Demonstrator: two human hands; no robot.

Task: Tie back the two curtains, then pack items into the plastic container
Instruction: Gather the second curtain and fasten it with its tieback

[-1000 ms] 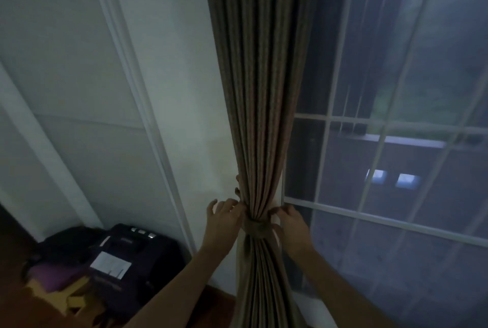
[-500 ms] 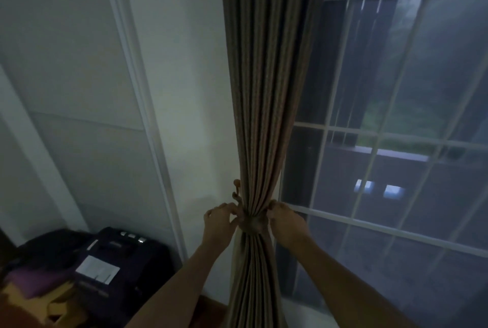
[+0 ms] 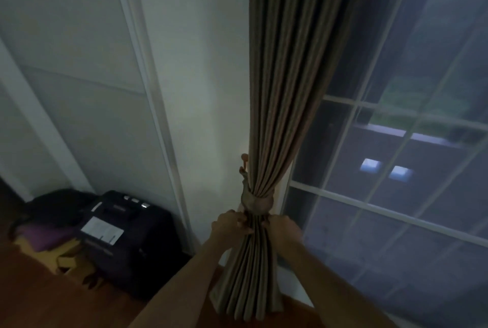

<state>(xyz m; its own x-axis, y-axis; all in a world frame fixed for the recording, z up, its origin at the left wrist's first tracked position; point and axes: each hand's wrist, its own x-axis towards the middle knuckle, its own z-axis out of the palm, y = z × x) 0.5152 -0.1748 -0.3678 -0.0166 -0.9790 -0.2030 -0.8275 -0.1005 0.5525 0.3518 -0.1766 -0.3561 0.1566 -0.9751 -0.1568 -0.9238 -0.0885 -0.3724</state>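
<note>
A brown pleated curtain (image 3: 285, 84) hangs gathered beside the window. A matching fabric tieback (image 3: 255, 202) cinches it and runs up to a small wall hook (image 3: 244, 162). My left hand (image 3: 229, 226) grips the gathered folds just under the tieback from the left. My right hand (image 3: 284, 230) grips the same folds from the right. No second curtain and no plastic container are in view.
A gridded window (image 3: 390, 169) fills the right side. A white wall and sliding door panels (image 3: 87, 90) stand at left. A dark suitcase (image 3: 126, 238) with a white label, a dark bag and folded cloths sit on the wooden floor (image 3: 52, 298) at lower left.
Both hands have slid down from the tieback's level to the folds just below it. The camera has tilted, so the tieback and hook now show above my hands.
</note>
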